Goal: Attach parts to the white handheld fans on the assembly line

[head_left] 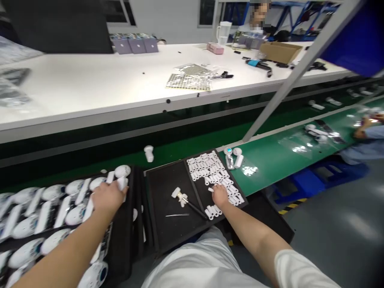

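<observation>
My left hand (109, 196) reaches over a black foam tray (129, 212) of white round devices (75, 214) and white plastic sticks (45, 216). Its fingertips close on a white plastic part (122, 183). My right hand (220, 196) rests on a heap of small white cylinders (213, 172) in a black divided tray (163, 200). Whether those fingers grip one cylinder, I cannot tell. To the left of that hand lie a white T-shaped piece on a black-handled tool (181, 199) and a pair of thin metal tweezers (177, 215).
A green conveyor belt (279, 150) runs behind the trays, carrying white parts and plastic bags. A co-worker's hands (367, 122) work at its far right. Beyond stands a white workbench (120, 76) holding papers, tools and a cardboard box. A grey metal post (288, 76) slants across the view.
</observation>
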The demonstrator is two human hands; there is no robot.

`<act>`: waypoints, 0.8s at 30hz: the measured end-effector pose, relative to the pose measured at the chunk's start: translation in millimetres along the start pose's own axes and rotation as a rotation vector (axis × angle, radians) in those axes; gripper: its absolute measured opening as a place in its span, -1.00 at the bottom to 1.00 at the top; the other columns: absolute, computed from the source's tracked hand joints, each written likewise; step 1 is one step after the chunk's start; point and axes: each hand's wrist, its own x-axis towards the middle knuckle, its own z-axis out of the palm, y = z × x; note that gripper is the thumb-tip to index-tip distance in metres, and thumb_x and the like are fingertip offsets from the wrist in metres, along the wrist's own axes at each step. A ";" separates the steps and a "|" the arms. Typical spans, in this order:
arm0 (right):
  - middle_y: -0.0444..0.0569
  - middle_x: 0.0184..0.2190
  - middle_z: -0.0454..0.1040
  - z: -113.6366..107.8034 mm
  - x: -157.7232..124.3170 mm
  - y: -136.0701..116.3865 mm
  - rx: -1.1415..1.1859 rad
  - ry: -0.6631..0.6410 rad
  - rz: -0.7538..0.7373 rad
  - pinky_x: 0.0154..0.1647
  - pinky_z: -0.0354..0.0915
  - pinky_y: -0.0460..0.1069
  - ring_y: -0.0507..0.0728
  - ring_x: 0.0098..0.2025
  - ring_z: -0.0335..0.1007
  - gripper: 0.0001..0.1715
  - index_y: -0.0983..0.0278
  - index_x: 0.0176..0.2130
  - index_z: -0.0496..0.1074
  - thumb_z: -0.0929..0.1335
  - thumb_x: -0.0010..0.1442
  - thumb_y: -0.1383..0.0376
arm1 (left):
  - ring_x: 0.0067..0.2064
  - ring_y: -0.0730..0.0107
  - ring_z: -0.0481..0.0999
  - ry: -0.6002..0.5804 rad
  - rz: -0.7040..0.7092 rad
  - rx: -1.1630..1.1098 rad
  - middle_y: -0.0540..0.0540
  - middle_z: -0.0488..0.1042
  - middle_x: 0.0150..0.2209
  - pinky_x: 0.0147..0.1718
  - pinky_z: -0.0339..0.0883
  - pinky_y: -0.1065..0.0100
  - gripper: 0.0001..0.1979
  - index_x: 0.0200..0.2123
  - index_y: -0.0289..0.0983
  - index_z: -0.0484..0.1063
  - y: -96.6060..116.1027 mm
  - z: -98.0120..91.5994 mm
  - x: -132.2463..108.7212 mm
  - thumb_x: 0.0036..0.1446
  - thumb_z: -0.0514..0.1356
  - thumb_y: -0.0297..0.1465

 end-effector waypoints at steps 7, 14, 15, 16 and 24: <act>0.06 -0.08 0.46 2.4 -29.5 -2.8 0.182 0.031 -0.035 0.14 0.20 0.26 0.25 0.05 0.34 -0.79 0.34 -0.13 0.46 0.39 0.28 0.26 | 0.08 0.12 0.42 -0.054 -0.178 -0.200 -0.19 0.45 0.02 0.10 0.29 -0.04 -0.70 -0.07 -0.33 0.45 -4.9 -0.9 7.6 0.22 0.24 -0.26; 0.17 -0.14 0.51 -37.7 -49.8 -57.4 0.677 0.051 -0.128 0.05 0.34 0.17 0.24 -0.09 0.45 -0.65 0.34 -0.08 0.49 0.26 0.20 0.27 | -0.28 0.38 0.49 -0.165 -0.332 -0.838 -0.11 0.48 -0.19 -0.30 0.45 0.28 -0.70 -0.05 -0.33 0.40 11.1 -22.3 -26.4 0.30 0.14 -0.22; 0.15 -0.16 0.52 -46.5 -57.3 -72.8 0.757 0.025 -0.128 -0.01 0.38 0.15 0.22 -0.16 0.47 -0.62 0.33 -0.06 0.49 0.28 0.17 0.26 | -0.35 0.43 0.47 -0.213 -0.340 -0.927 -0.08 0.47 -0.25 -0.38 0.42 0.34 -0.71 -0.08 -0.33 0.40 15.2 -20.8 -41.8 0.31 0.13 -0.22; 0.11 -0.21 0.55 -56.1 -65.8 -88.9 0.838 -0.012 -0.125 -0.08 0.41 0.13 0.19 -0.24 0.49 -0.59 0.33 -0.05 0.49 0.30 0.13 0.24 | -0.40 0.46 0.43 -0.270 -0.339 -1.006 -0.05 0.45 -0.30 -0.45 0.38 0.39 -0.73 -0.11 -0.33 0.40 19.9 -18.6 -58.8 0.28 0.16 -0.24; -0.04 -0.41 0.56 -123.5 -119.0 -176.2 1.342 -0.278 -0.104 -0.36 0.47 0.00 0.13 -0.38 0.51 -0.60 0.31 -0.20 0.57 0.47 -0.05 0.16 | -0.26 0.30 0.50 -0.672 -0.179 -1.310 -0.17 0.52 -0.16 -0.32 0.47 0.31 -0.38 0.04 -0.30 0.42 56.0 -2.4 -163.2 -0.10 0.44 -0.22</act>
